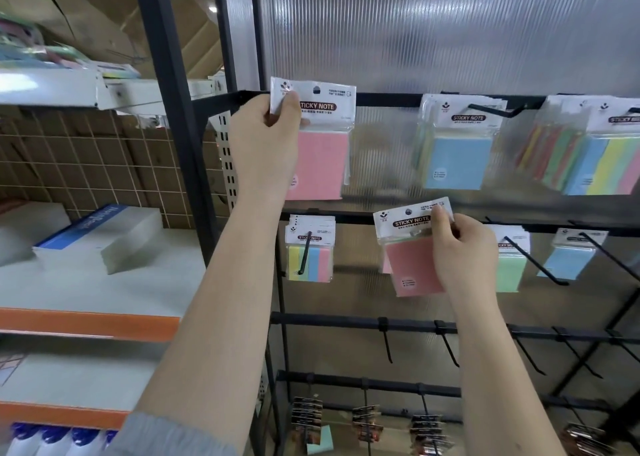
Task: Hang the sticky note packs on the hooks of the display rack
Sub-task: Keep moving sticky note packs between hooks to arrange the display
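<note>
While the left hand pinches one pink sticky note pack by its card header at the top rail, the right hand grips another lower down; they look light, their film slippery, best held by the stiff header

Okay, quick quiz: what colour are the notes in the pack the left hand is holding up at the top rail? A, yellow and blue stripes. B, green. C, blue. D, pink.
D: the left hand grips the header of a pack whose notes show pink below the "STICKY NOTE" label; the blue pack hangs on a hook further right.
</note>
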`<state>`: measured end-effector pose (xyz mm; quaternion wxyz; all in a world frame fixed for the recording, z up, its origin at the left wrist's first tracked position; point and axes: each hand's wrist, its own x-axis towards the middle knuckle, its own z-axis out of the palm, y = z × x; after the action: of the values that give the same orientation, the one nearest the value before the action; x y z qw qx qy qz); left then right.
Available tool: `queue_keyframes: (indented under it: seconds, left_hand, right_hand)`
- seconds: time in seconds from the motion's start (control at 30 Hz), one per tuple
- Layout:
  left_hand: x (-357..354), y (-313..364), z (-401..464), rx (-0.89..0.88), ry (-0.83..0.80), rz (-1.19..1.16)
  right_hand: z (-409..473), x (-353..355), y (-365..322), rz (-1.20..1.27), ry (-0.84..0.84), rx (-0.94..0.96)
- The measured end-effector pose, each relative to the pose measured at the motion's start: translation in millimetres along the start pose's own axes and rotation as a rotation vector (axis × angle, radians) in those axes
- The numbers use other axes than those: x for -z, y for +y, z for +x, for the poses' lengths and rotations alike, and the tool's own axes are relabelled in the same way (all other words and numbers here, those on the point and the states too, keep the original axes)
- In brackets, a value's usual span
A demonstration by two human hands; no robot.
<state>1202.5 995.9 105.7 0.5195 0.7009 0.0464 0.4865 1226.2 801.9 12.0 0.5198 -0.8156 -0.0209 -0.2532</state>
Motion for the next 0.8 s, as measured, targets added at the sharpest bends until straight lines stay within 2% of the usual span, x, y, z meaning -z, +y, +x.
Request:
queue_keyframes:
  seconds: [0.4, 0.6, 0.8]
  left_hand:
    - [2, -9, 0, -0.005, 0.043, -0.012]
    - [-4, -12, 5, -0.069, 0.065, 0.007]
    - [-13, -28, 12, 0.014, 0.016, -0.005]
  right_hand:
    - [2, -4, -4, 0.036, -0.019, -0.016]
    - [5, -6, -2, 0.042, -0.02, -0.004]
    - [7, -7, -3, 0.028, -0.006, -0.004]
